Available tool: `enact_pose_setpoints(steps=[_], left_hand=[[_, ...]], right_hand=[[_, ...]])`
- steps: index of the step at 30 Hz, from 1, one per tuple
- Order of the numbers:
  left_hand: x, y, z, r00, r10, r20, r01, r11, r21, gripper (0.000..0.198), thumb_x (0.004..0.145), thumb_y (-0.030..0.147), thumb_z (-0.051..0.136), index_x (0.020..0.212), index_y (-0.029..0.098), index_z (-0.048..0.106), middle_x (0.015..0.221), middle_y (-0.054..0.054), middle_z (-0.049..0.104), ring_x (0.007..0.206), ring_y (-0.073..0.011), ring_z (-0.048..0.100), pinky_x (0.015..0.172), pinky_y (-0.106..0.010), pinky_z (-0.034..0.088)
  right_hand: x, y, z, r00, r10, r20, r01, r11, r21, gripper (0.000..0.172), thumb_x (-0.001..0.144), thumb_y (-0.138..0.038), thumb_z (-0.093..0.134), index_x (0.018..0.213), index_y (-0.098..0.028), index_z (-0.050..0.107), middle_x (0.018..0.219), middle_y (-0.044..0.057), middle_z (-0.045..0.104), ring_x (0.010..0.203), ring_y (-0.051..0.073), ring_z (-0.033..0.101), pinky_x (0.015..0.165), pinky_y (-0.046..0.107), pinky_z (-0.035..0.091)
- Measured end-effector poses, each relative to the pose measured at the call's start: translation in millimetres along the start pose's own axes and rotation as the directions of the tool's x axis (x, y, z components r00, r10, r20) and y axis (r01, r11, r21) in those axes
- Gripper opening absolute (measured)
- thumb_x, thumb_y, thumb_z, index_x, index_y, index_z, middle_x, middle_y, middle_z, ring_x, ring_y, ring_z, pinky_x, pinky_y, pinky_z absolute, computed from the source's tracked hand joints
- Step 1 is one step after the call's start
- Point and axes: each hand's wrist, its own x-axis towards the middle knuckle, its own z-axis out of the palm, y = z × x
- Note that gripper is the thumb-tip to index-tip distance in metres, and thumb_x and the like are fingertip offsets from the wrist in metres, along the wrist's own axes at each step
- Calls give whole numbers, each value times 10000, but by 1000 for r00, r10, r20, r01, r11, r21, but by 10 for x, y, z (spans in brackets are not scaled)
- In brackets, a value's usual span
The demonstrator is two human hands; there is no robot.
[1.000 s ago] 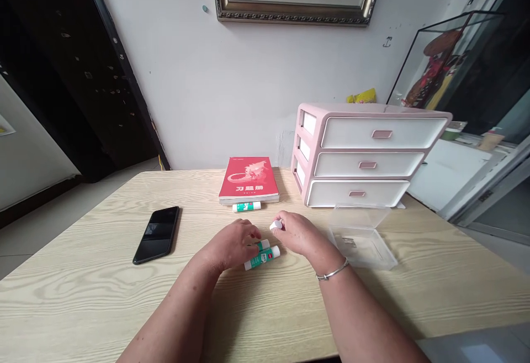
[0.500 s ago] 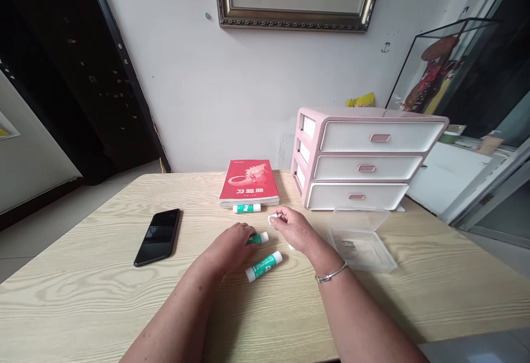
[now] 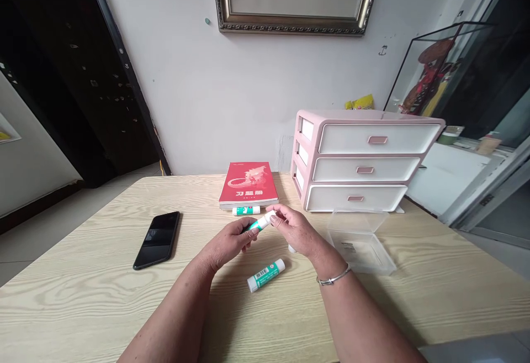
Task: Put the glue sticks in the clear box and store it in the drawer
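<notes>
My left hand [image 3: 228,242] is closed around a green-and-white glue stick [image 3: 260,224], which tilts up to the right above the table. At its upper right end, my right hand [image 3: 297,231] pinches a small white cap [image 3: 271,215]; whether the cap is fully seated I cannot tell. Nearer to me lies a second glue stick [image 3: 266,275] on the table. A third glue stick [image 3: 246,210] rests along the front edge of a red book [image 3: 249,182]. Partly hidden beneath my right hand is a small white piece [image 3: 292,249], perhaps another cap.
A black phone [image 3: 157,240] lies on the wooden table [image 3: 83,285] at the left. To the right stands a clear plastic box [image 3: 366,255] with its lid raised. Behind it is a pink-and-white drawer unit [image 3: 360,169] against the wall.
My left hand has lifted its glue stick off the table and tilted it toward my right hand. The cap now meets the stick's end. The nearer glue stick has rolled slightly, showing a barcode.
</notes>
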Motion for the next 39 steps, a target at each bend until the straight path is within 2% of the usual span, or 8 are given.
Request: enact_pose_setpoints(steps=[5,14,20,24,28,32,36,39], left_hand=[[-5,13,-14,1000,1,1,-1,999,-37,289,922,456,526,892,172,571,795,14,536,667,-114,507,645,-251,402],[-35,38,-26,997,46,62,-37,990,-136,289,929,436,533,838,164,569,718,24,504,618,-99,446,596,-240,360],[-11,-53,-33,994,54,96,-38,986,-163,302,940,449,517,857,163,565,761,8,504,616,-101,424,568,-247,347],[-4,-42,-17,993,56,101,-42,989,-139,325,944,472,505,854,164,556,776,4,500,617,-101,414,563,-246,333],[-17,29,-6,994,47,96,-41,997,-71,357,948,502,487,830,170,544,696,31,453,602,-101,378,562,-240,318],[-31,73,14,999,49,23,-50,995,84,371,952,520,464,899,175,590,669,39,463,611,-113,399,584,-240,337],[0,31,50,985,160,-57,-142,959,247,343,960,480,463,992,191,643,878,-24,648,796,-175,559,727,-272,416],[39,-37,75,963,243,-118,-186,914,360,291,966,425,470,1046,214,653,1032,-56,692,928,-224,617,812,-296,437]], right_hand=[[-6,-3,-1,999,-33,16,34,999,-24,307,935,-349,532,1189,-207,630,833,-5,596,761,139,536,718,265,427],[-49,-103,11,991,-96,98,99,995,-25,334,944,-303,538,1254,-215,625,917,20,650,831,145,579,764,271,455],[-47,-100,15,989,-53,139,51,999,20,324,927,-295,556,1222,-195,645,896,24,675,826,150,603,756,273,468],[-34,-63,19,988,-31,149,20,997,78,296,926,-339,558,1164,-189,650,873,21,665,821,150,599,762,277,471],[-24,-49,21,986,-17,168,6,998,69,240,935,-356,540,1060,-191,661,796,-1,610,760,134,555,722,261,456],[-12,-67,45,989,24,149,-41,992,117,267,917,-385,554,1041,-171,653,781,1,594,721,128,545,690,259,460],[0,-96,104,989,113,92,-127,978,166,288,879,-396,586,1006,-148,658,738,-4,580,668,122,551,639,250,468],[12,-91,166,976,210,50,-216,957,195,226,869,-365,592,928,-156,657,676,-19,567,606,107,538,584,226,467]])
